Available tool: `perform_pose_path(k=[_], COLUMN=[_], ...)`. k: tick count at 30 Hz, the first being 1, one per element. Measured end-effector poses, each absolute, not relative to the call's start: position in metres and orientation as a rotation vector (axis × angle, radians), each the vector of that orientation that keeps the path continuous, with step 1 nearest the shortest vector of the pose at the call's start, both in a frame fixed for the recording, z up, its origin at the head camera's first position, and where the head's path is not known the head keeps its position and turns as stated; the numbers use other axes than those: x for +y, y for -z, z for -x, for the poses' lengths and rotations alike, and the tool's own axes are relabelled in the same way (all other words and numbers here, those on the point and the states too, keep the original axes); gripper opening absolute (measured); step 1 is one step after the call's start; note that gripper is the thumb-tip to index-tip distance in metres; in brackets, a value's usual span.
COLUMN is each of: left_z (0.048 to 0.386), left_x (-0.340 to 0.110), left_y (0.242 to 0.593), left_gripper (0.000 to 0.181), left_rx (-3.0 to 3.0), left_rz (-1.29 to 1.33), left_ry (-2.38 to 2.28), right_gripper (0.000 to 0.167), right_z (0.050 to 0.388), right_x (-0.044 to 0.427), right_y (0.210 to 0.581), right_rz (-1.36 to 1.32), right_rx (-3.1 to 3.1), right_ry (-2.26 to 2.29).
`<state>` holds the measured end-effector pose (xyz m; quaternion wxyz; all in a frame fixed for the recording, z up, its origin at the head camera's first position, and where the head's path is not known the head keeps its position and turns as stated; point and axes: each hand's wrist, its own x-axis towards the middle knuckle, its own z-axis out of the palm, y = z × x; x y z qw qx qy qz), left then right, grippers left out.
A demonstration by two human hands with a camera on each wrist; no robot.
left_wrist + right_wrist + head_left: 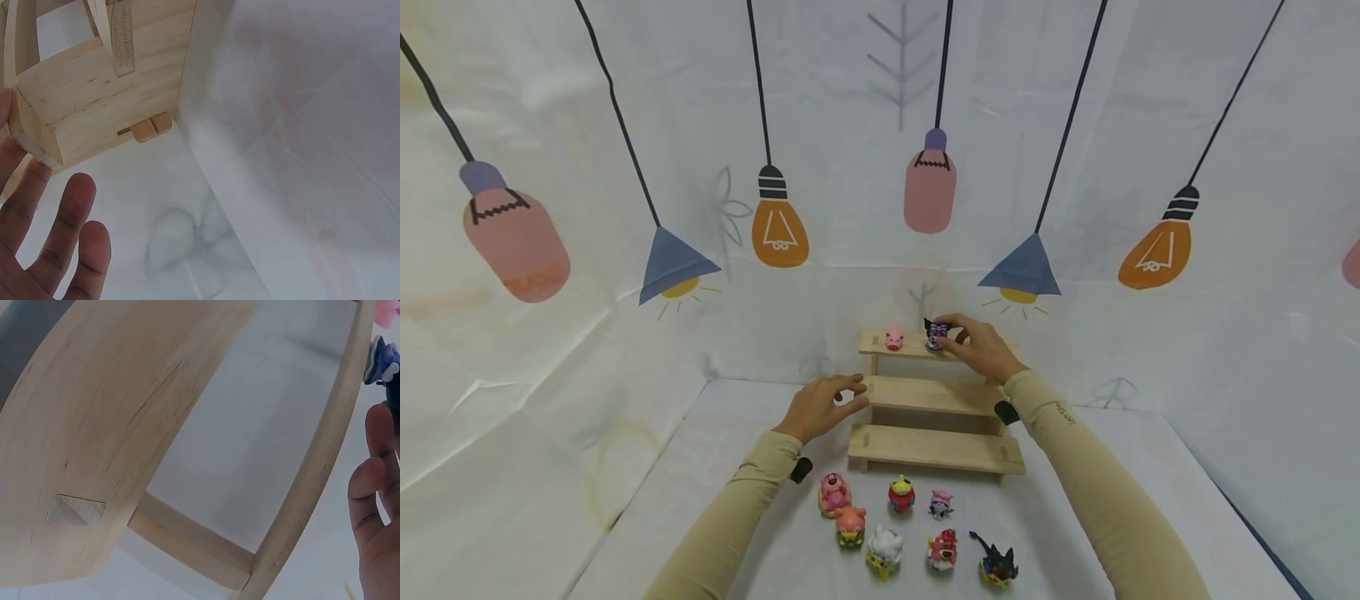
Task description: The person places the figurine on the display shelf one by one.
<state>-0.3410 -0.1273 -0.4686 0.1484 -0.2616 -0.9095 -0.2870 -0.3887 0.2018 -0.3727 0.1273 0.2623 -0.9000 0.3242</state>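
On the top step of a wooden three-step stand [917, 447], my right hand [983, 348] pinches a black and purple figurine [936, 334]. A pink pig figurine [893, 338] stands to its left on the same step. In the right wrist view the figurine [390, 365] shows only partly at the right edge, above the fingers of my right hand [381, 506]. My left hand [823, 406] is at the left end of the middle step, fingers loosely bent, holding nothing. The left wrist view shows my left hand [53, 237] at the stand's wooden end [37, 134].
Several figurines sit on the white surface before the stand: a pink bear [833, 493], a red one [901, 494], a white one [884, 550] and a black one [997, 567] among them. White sheeting [850, 100] with printed lamps rises behind and at both sides.
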Motion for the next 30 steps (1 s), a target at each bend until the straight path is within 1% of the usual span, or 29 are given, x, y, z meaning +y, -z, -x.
perform_pose_path(k=[7, 10, 15, 23, 30], left_z=[0.341, 0.34, 0.339, 0.338, 0.341], left_x=[-0.126, -0.126, -0.127, -0.126, -0.126], left_y=[0.468, 0.468, 0.466, 0.468, 0.471], left_gripper=[0.029, 0.029, 0.03, 0.03, 0.031], left_rx=[-2.618, -2.613, -2.602, -2.601, -2.59], left_rz=[0.756, 0.766, 0.772, 0.757, 0.755], left_ry=[0.83, 0.849, 0.85, 0.834, 0.835], right_gripper=[0.05, 0.052, 0.052, 0.05, 0.047], right_z=[0.384, 0.381, 0.374, 0.348, 0.324], right_x=[0.207, 0.213, 0.226, 0.252, 0.269], right_y=[0.369, 0.365, 0.359, 0.36, 0.369], right_rz=[-0.776, -0.786, -0.775, -0.702, -0.78], right_rx=[-2.6, -2.548, -2.471, -2.394, -2.353], right_ry=[-0.945, -0.927, -0.931, -1.001, -0.919])
